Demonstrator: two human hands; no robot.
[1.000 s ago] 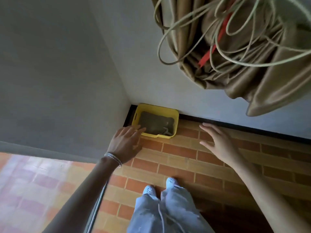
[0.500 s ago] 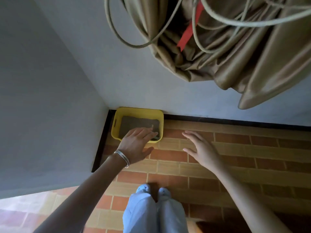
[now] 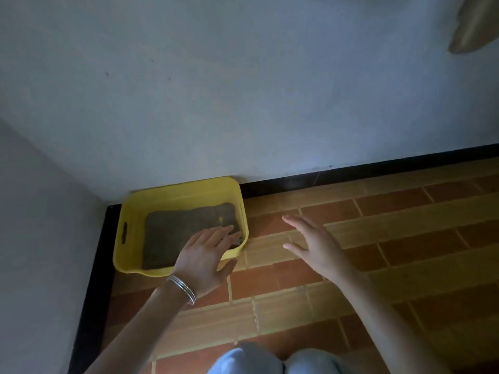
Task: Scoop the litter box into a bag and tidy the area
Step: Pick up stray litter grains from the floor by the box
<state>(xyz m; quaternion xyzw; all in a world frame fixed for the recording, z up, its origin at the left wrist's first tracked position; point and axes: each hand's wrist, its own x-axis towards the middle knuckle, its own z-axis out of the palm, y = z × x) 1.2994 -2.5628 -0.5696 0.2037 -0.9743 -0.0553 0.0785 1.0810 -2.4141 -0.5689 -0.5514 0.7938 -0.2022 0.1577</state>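
Observation:
A yellow plastic litter box (image 3: 172, 195) sits on the floor in the corner where two walls meet, filled with dark grey litter (image 3: 172, 228). My left hand (image 3: 205, 255), with bangles at the wrist, hovers flat and open over the box's near right corner, fingers spread. Something small and grey shows under its fingertips at the box's rim; I cannot tell what it is. My right hand (image 3: 313, 244) is open, fingers apart, above the brick-pattern floor just right of the box. No bag is in view.
White walls close the space at the back and left, with a black skirting strip (image 3: 351, 171) along the floor. Orange brick-pattern tiles (image 3: 405, 238) stretch to the right. A fold of beige curtain (image 3: 475, 25) hangs at the top right. My knees (image 3: 270, 360) show at the bottom.
The view has dropped lower and closer to the litter box; the curtain and cords have slid almost out of frame. My left hand has moved over the box's near corner, the right hand closer to it.

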